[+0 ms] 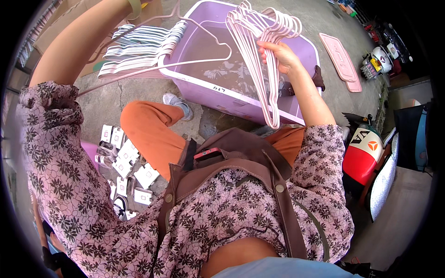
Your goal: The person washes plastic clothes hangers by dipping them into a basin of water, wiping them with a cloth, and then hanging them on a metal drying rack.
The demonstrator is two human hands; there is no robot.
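Observation:
My right hand (280,56) is closed around a bundle of pale pink clothes hangers (257,60). Their hooks point up and away from me, and their lower ends hang over the near rim of a purple tub (197,92). Murky, shiny water (204,51) stands in the tub. My left arm (85,34) reaches up past the top edge, with a band (135,8) at the wrist; the hand itself is cut off. Close to that arm, a single pink hanger (197,61) is in the air, its hook running out of view; what holds it is hidden.
A stack of white, bluish and pink hangers (143,48) lies left of the tub. Small white packets (125,155) are scattered on the floor by my orange-trousered leg (148,134). A pink lid (340,58) lies at the right, near a red-and-white scooter part (364,157).

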